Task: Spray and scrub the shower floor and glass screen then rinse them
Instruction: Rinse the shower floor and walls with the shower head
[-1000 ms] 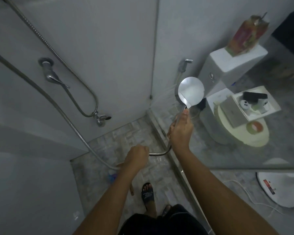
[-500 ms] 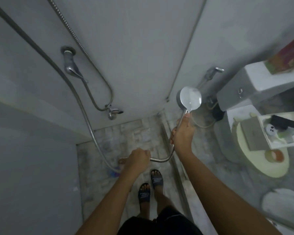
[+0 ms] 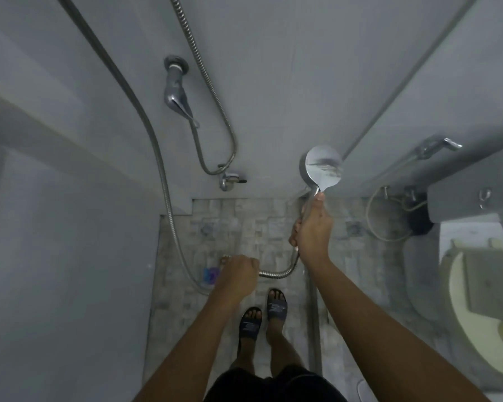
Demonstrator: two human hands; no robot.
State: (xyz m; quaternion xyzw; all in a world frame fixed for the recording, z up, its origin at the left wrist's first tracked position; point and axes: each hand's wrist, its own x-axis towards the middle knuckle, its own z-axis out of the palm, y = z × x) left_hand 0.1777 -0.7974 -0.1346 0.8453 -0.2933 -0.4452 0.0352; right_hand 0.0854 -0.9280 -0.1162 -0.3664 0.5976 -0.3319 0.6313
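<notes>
Head camera view, looking straight down inside a dim shower stall: a person stands on the mosaic-tiled shower floor (image 3: pixel 244 221) in dark sandals (image 3: pixel 250 324) and black shorts (image 3: pixel 273 384), both arms stretched forward. The right hand (image 3: pixel 311 227) grips the handle of a round chrome shower head (image 3: pixel 324 166), fingers wrapped round the handle and the thumb lying along it toward the disc. The disc is raised at the far right corner of the stall, where the grey back wall meets the glass screen (image 3: pixel 418 91). Blurred streaks cross its shiny face, and whether water is flowing cannot be told.

The left hand (image 3: pixel 238 271) is clenched round the ribbed metal hose (image 3: pixel 276 273), nearer and to the left of the right hand. From this fist the hose curves up to the handle on the right, and on the left it dips toward the floor before climbing along the left wall out of view.

A small blue and purple object (image 3: pixel 211 274), too blurred to identify, lies on the floor just left of the left hand. On the back wall sit a chrome lever tap (image 3: pixel 176 91) and, lower, a small valve (image 3: pixel 230 179), joined by a second hose loop. Through the glass on the right appear a toilet (image 3: pixel 476 314) and a wall-mounted hand sprayer (image 3: pixel 436 146).
</notes>
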